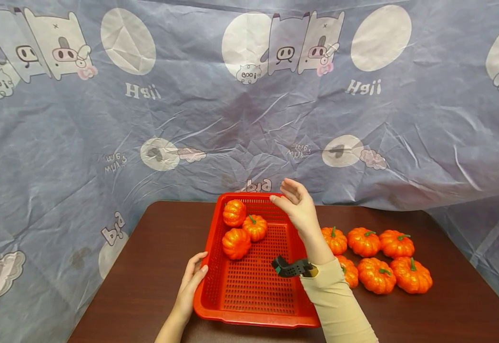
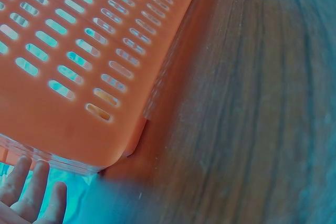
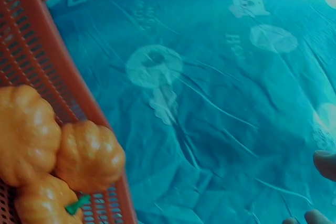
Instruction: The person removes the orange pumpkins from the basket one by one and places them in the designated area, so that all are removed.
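Observation:
A red perforated basket (image 1: 258, 320) stands on the table with three orange pumpkins inside, in its back left part; one is the front pumpkin (image 1: 236, 243). My left hand (image 1: 190, 286) touches the basket's left rim; in the left wrist view its fingers (image 2: 37, 190) lie at the rim. Above the basket's back right corner, my right hand (image 1: 297, 205) is raised with its fingers apart and nothing in them. The right wrist view shows the pumpkins (image 3: 90, 156) in the basket and a few fingertips at the right edge.
Several orange pumpkins with green stems (image 1: 376, 275) stand in two rows right of the basket, partly hidden by the right forearm. A black strap device (image 1: 292, 267) is on the right wrist. The dark wooden table (image 1: 146, 267) meets a grey-blue printed cloth (image 1: 240, 119) behind.

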The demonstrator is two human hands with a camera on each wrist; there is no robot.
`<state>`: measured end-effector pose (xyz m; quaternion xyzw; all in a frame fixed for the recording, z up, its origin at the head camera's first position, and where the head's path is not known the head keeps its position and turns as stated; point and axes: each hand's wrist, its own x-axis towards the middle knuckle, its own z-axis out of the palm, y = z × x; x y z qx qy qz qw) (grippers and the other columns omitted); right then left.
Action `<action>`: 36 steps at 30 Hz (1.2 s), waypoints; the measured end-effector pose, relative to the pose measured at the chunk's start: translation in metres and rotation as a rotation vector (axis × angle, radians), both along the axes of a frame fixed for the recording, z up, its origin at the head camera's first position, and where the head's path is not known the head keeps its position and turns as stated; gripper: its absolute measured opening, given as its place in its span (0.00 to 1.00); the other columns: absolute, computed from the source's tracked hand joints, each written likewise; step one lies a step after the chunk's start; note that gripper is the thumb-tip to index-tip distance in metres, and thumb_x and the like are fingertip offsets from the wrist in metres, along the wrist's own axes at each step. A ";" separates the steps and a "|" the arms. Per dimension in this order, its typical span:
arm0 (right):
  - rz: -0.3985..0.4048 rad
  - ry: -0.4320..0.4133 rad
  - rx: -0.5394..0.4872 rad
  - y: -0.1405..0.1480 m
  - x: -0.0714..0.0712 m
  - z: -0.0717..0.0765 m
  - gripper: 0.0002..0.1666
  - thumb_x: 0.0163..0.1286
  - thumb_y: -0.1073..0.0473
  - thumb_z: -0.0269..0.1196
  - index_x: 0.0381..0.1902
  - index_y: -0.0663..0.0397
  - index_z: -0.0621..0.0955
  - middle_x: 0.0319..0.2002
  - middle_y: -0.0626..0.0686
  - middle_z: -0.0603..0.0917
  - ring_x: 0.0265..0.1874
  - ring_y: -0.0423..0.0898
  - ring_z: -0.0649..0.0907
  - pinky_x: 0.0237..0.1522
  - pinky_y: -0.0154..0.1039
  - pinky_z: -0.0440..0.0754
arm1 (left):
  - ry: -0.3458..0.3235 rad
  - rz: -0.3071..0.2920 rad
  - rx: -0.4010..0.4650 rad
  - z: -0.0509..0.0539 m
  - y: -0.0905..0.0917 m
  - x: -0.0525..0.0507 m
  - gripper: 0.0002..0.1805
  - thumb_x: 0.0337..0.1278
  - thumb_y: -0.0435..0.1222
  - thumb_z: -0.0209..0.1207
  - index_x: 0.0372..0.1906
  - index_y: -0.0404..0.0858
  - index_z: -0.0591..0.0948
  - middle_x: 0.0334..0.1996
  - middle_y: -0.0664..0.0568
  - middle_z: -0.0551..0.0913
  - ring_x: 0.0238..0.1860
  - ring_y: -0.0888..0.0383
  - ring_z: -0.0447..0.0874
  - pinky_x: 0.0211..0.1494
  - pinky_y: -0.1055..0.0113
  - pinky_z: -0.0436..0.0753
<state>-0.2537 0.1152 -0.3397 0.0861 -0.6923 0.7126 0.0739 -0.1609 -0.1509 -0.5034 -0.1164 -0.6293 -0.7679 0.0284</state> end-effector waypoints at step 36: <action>-0.085 -0.113 0.286 -0.067 -0.018 -0.090 0.34 0.51 0.52 0.73 0.53 0.59 0.74 0.51 0.59 0.78 0.51 0.56 0.78 0.48 0.48 0.77 | -0.033 0.037 -0.004 0.002 0.002 0.001 0.21 0.70 0.36 0.43 0.64 0.37 0.60 0.55 0.31 0.65 0.51 0.42 0.72 0.48 0.55 0.77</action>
